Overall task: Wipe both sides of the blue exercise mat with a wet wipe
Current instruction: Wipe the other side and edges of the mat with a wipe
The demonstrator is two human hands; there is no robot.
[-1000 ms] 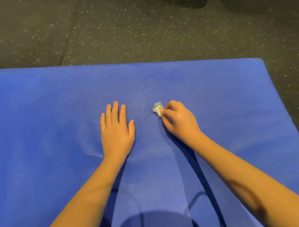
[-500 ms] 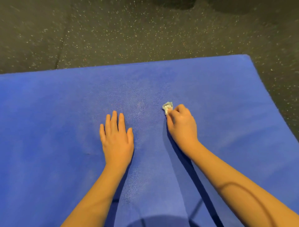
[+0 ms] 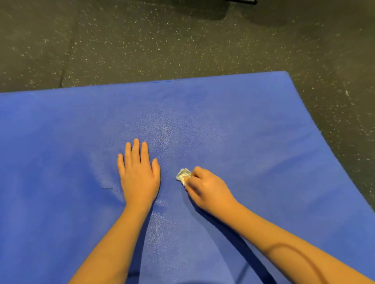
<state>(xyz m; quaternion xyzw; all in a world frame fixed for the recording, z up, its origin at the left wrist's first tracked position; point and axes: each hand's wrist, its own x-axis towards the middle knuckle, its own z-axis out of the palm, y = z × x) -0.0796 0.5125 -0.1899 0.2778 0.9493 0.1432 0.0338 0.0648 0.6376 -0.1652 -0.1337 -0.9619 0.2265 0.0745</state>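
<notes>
In the head view, the blue exercise mat (image 3: 253, 125) is seen spread flat on a dark, white-speckled floor (image 3: 162, 40) and fills most of the lower picture. Its far edge runs across the middle. Its far right corner is visible, and from there the right edge curves down toward the lower right.

The left hand (image 3: 139, 178) is laid palm down on the mat, a little left of centre. Its fingers (image 3: 136, 150) are held straight and close together, pointing away from the person, with the thumb alongside. Nothing is gripped by this hand. Just to its left, a short dark crease (image 3: 106, 188) is seen in the mat's surface.

The right hand (image 3: 209, 188) is placed just to the right of the left one, and the two hands are not touching. Its fingers (image 3: 195, 172) are curled round a small, crumpled, whitish wet wipe (image 3: 182, 175). The wipe is pinched at the fingertips and held against the mat. Most of it sticks out to the left of the fingertips, between the two hands.

A faint paler sheen (image 3: 165, 131) is seen on the mat beyond the hands and again between the forearms. Both forearms are bare and reach in from the bottom edge, and their shadows are cast on the mat. At the top edge a dark object (image 3: 241, 1) is cut off and cannot be identified.
</notes>
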